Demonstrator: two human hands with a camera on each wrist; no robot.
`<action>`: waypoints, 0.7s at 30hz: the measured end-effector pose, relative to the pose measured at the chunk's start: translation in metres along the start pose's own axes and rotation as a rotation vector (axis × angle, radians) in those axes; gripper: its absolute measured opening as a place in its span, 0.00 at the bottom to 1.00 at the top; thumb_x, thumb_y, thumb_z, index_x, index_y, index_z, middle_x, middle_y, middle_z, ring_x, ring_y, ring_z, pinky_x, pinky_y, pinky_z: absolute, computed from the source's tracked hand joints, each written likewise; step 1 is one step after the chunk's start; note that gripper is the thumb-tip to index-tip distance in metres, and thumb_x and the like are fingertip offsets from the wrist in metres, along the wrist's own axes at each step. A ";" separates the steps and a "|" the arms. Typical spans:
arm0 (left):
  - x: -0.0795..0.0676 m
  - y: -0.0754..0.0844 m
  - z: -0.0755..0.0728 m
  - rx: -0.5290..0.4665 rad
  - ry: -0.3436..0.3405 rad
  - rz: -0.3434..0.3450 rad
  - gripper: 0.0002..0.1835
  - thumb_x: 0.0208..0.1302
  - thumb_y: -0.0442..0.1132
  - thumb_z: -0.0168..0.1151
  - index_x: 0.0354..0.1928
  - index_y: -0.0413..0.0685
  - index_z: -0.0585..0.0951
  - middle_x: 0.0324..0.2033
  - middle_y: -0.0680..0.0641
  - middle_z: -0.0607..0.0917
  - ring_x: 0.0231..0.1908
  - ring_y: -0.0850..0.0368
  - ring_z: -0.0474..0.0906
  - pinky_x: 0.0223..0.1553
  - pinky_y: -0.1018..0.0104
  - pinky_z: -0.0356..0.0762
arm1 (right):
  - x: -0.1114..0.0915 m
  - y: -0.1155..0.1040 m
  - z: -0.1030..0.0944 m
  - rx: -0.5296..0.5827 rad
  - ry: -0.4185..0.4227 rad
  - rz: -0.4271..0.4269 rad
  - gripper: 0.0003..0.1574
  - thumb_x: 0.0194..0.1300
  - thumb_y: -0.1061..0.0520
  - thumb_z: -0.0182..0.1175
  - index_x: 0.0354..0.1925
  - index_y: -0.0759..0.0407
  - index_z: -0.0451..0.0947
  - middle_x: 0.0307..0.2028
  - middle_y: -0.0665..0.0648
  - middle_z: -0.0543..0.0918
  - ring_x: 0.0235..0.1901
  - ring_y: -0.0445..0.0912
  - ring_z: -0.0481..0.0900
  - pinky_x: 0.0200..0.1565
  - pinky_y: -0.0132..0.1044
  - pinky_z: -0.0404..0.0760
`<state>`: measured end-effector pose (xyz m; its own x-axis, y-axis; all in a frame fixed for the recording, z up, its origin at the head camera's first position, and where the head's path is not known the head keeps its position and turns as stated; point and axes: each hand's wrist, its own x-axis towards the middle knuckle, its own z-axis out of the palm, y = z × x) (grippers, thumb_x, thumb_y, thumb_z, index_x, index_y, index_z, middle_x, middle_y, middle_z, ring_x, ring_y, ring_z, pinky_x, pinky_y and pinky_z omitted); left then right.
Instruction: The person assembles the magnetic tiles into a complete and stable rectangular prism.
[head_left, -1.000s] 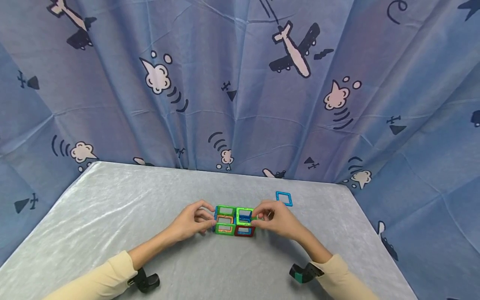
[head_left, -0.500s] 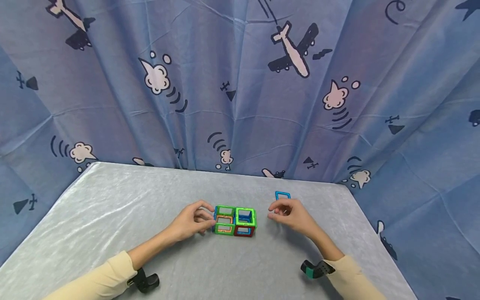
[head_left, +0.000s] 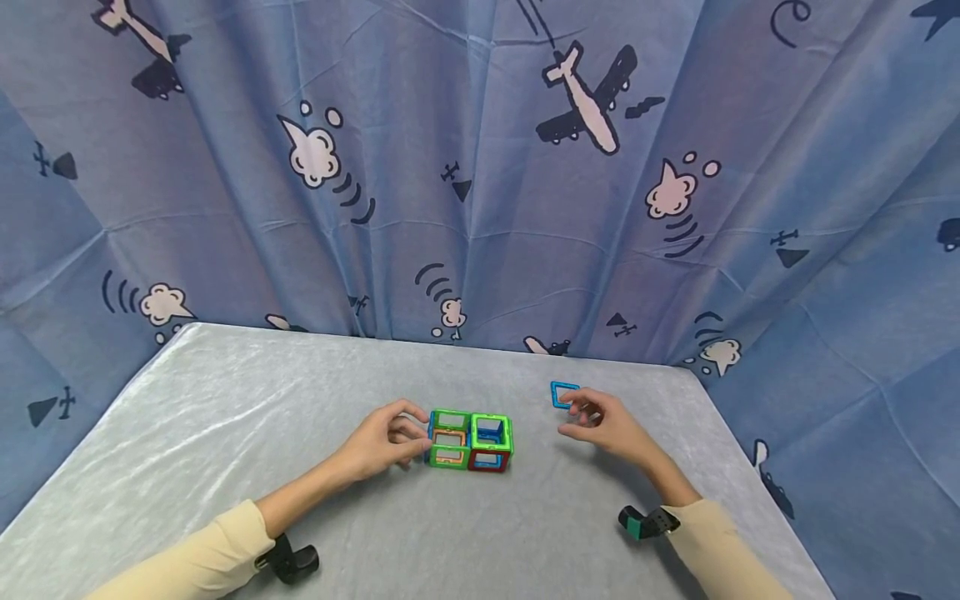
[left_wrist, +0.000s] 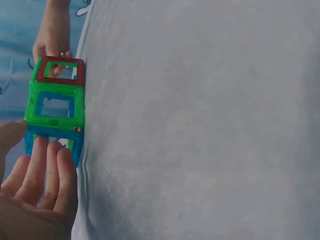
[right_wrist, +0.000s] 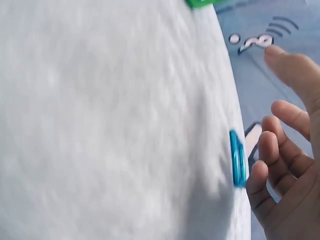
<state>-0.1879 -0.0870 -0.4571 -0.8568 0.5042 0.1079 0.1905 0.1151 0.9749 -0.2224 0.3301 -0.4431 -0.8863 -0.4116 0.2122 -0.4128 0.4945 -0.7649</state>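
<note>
A two-cube block of magnetic tiles (head_left: 470, 448) sits on the table, its frames green, blue, orange and red. A green square tops its right cube; the left cube looks uncovered on top. My left hand (head_left: 386, 436) is at the block's left end. In the left wrist view, its fairly straight fingertips (left_wrist: 41, 145) rest by the blue end tile (left_wrist: 75, 142), with the thumb near the green corner. My right hand (head_left: 603, 425) hovers beside a loose blue square magnetic tile (head_left: 558, 394), partly hiding it. Its fingers are spread and hold nothing.
A pale cloth covers the table (head_left: 285, 400). Behind it hangs a blue curtain (head_left: 420, 167) printed with planes and clouds. Black wrist cameras sit on the left wrist (head_left: 291, 562) and right wrist (head_left: 648, 523).
My right hand has let go of the block's right cube and moved right to the loose blue tile. My left hand and the block stay where they were.
</note>
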 end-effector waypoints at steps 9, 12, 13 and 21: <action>0.000 0.000 0.000 0.008 0.000 0.013 0.17 0.69 0.32 0.66 0.54 0.32 0.75 0.39 0.40 0.87 0.34 0.38 0.85 0.31 0.53 0.84 | 0.007 0.019 -0.009 -0.064 0.032 0.078 0.32 0.57 0.60 0.78 0.57 0.67 0.79 0.39 0.66 0.78 0.32 0.57 0.74 0.33 0.34 0.73; 0.000 0.000 0.000 0.012 0.002 0.014 0.16 0.69 0.32 0.66 0.54 0.32 0.75 0.39 0.40 0.87 0.35 0.38 0.85 0.31 0.53 0.84 | 0.010 0.025 -0.012 -0.080 0.047 0.068 0.30 0.56 0.60 0.78 0.55 0.68 0.80 0.37 0.65 0.78 0.31 0.54 0.73 0.32 0.34 0.72; -0.001 0.000 0.000 0.014 0.002 0.013 0.16 0.69 0.32 0.66 0.54 0.32 0.75 0.39 0.40 0.87 0.34 0.38 0.85 0.31 0.53 0.84 | 0.011 0.027 -0.013 -0.084 0.053 0.069 0.30 0.56 0.60 0.78 0.54 0.68 0.80 0.36 0.65 0.78 0.30 0.53 0.72 0.32 0.34 0.72; -0.001 0.001 0.000 0.011 0.001 0.013 0.16 0.69 0.32 0.67 0.54 0.33 0.75 0.39 0.40 0.87 0.35 0.39 0.85 0.31 0.52 0.84 | 0.020 0.038 -0.018 -0.121 0.042 0.130 0.27 0.54 0.57 0.80 0.51 0.64 0.83 0.35 0.60 0.78 0.31 0.48 0.70 0.33 0.34 0.69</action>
<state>-0.1870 -0.0870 -0.4565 -0.8549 0.5046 0.1204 0.2065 0.1183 0.9713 -0.2592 0.3544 -0.4568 -0.9407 -0.3074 0.1433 -0.3142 0.6307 -0.7095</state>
